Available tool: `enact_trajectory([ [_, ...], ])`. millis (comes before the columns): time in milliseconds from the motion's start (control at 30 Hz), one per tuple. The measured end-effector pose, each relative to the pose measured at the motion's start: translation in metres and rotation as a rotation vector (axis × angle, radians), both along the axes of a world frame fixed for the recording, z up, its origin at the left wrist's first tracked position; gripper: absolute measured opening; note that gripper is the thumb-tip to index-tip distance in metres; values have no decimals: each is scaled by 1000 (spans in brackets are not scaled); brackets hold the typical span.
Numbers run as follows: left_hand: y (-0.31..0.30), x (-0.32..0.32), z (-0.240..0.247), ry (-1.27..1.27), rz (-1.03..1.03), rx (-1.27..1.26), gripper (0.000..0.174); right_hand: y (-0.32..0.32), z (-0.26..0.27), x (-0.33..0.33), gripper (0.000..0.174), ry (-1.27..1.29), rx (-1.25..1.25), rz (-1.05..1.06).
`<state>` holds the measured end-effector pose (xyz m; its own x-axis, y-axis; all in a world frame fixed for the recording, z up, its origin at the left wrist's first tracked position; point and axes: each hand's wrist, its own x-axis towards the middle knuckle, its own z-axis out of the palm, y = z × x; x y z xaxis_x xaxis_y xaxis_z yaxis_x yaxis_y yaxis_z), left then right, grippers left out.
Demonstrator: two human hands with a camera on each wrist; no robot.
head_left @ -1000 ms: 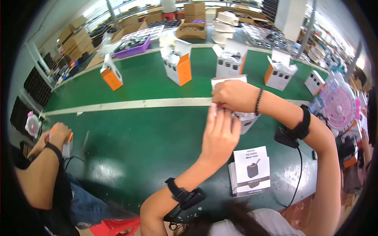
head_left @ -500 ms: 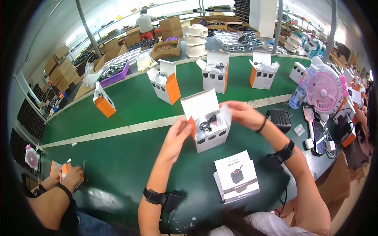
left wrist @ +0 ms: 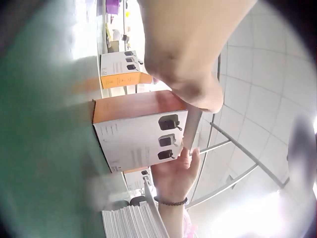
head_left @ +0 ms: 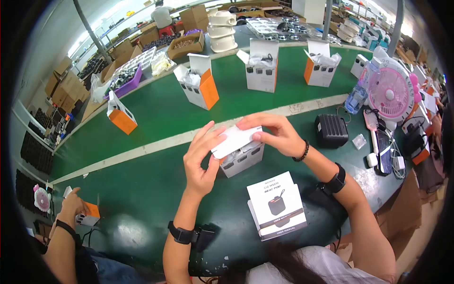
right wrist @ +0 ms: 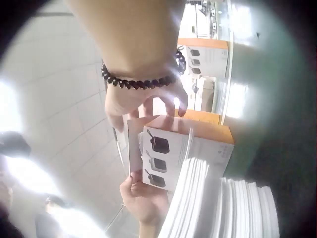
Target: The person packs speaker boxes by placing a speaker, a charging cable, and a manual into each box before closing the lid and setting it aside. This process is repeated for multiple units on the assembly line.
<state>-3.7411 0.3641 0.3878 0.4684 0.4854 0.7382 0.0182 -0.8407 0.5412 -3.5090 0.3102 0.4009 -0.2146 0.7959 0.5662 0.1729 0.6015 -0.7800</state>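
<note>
Though flap (head_left: 234,139) stood open moments ago, box (head_left: 243,162) now nearly closed: right hand (head_left: 274,135) pinches flap, left hand (head_left: 201,161) spread, pressing.

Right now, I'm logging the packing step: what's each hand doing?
Left hand: open, straight fingers pressing the end of the white box lid.
Right hand: closed, pinching the white box lid between thumb and fingers.
</note>
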Motion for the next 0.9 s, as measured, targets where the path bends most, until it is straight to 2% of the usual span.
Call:
enact_trajectory([
  [100, -10, -5, 4, -2, -84, -17, 39, -2, 3, 3, 26, -51, 5, -17],
  [133, -14, -3, 6, -8, -88, 21, 31, -4, 3, 4, 25, -120, 35, -17],
  [167, -14, -2, 5, -6, -91, 13, 31, -7, 2, 5, 25, -188, 60, -16],
  [233, -16, -1, 2, 109, 46, 123, 26, -8, -2, 8, 28, -213, 42, -20],
  [300, -20, 1, 1, 113, 79, 136, 23, -8, -4, 11, 32, -448, 260, -121],
  [433, -24, 5, -2, 131, 155, 218, 23, -13, -8, 11, 34, -475, 253, -115],
  [533, -25, 1, -2, 164, 158, 217, 25, -12, -10, 9, 39, -376, 137, -71],
  [600, -27, -2, -1, 200, 143, 225, 27, -14, -10, 10, 44, -548, 289, -129],
  [633, -31, -2, -2, 229, 161, 256, 30, -15, -10, 9, 44, -551, 295, -126],
  [700, -30, -4, -2, 255, 182, 295, 32, -13, -11, 8, 52, -468, 215, -115],
  [733, -26, -5, -5, 290, 187, 331, 34, -5, -16, 5, 49, -355, 183, -49],
  [800, -16, -10, -7, 320, 218, 373, 35, 5, -7, 2, 46, -404, 135, -74],
  [833, -7, -13, -4, 278, 249, 265, 36, 14, -2, -2, 44, -445, 78, -99],
  [867, 4, -19, -1, 236, 283, 158, 36, 30, -6, -9, 47, -446, 174, -182],
  [900, 19, -28, 1, 158, 328, 50, 38, 47, -7, -15, 47, -472, 123, -232],
])
